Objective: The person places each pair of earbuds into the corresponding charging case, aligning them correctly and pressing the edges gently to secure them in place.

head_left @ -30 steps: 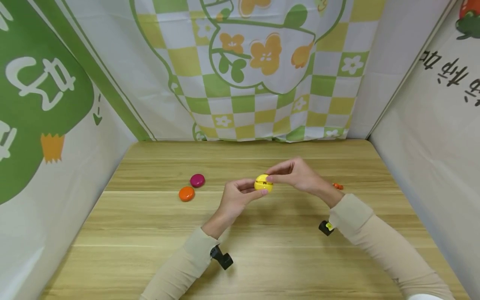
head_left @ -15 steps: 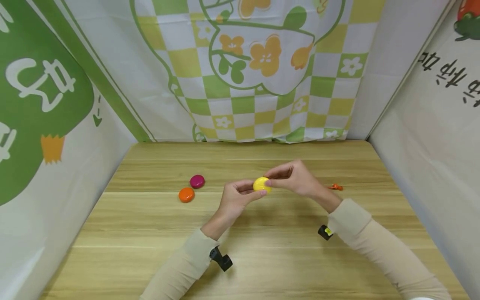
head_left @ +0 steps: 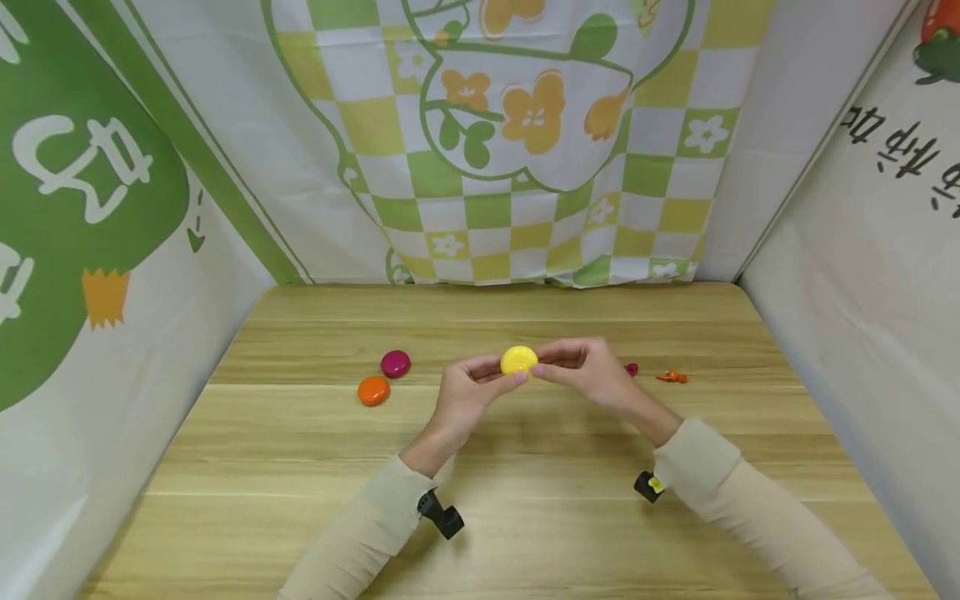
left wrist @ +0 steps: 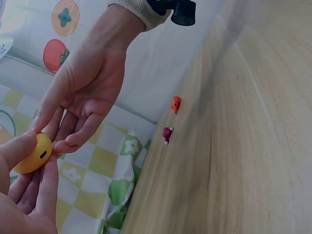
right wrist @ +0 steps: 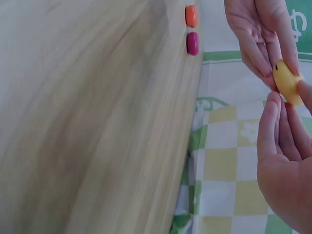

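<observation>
A round, glossy yellow case [head_left: 519,358] is held above the table between both hands. My left hand [head_left: 461,396] pinches its left side between thumb and fingers. On the right side, my right hand [head_left: 592,371] pinches the edge, thumb in front and fingers behind. A small dark slot shows on the rim of the yellow case [left wrist: 38,155] in the left wrist view. The case looks closed; whatever is inside is hidden.
Left of the hands, a magenta disc-shaped case [head_left: 395,363] and an orange one [head_left: 373,390] lie on the wooden table [head_left: 540,500]. Small orange [left wrist: 176,104] and magenta pieces [left wrist: 167,134] lie to the right. Printed curtains [head_left: 517,208] stand behind.
One second ago a dark gap ran across the yellow case; now it shows a smooth face. It has shifted slightly left, and the right hand has lowered, uncovering the small magenta piece.
</observation>
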Demonstrator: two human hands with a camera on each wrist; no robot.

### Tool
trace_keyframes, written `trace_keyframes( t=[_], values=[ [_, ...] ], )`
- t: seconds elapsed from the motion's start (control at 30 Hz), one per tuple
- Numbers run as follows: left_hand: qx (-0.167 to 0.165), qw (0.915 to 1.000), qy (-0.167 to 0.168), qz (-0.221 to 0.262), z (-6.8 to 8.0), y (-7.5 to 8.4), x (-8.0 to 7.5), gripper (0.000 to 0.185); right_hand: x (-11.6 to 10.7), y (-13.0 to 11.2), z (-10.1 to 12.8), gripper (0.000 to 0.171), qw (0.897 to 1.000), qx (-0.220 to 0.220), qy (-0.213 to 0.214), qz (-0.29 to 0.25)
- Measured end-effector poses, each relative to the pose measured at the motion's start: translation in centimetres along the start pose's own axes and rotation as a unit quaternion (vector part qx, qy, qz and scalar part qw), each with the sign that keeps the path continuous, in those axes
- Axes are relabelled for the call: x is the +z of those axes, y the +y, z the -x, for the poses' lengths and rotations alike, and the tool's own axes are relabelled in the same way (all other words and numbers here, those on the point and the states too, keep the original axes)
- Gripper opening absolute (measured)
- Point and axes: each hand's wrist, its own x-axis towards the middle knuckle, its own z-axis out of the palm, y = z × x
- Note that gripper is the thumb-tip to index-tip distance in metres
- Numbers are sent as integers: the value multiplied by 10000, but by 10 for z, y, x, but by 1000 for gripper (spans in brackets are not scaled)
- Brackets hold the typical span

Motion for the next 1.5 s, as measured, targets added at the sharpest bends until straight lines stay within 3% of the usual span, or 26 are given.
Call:
trace_keyframes(
  t=[0.2,0.43,0.73,1.03,1.23,1.5],
  values=[
    [174,9998,88,-93,-6,2,-2,34,7,2,-5,28,9995,26,295,-60],
    [403,9979,418,-296,-21,4,-8,30,5,7,-23,32,9970,480,606,-102],
    [153,9929,755,-904,-49,-6,-18,29,9,22,-51,38,9876,1163,815,-669],
    [-146,9768,1095,-1837,-72,-22,-24,30,23,38,-76,32,9741,1645,1305,-844],
    [-231,9620,1210,-2436,-80,-29,-26,25,28,48,-85,28,9719,1886,1302,-532],
    [-519,9439,1105,-3070,-83,-31,-27,23,32,51,-89,27,9678,2144,1299,-248]
  ],
)
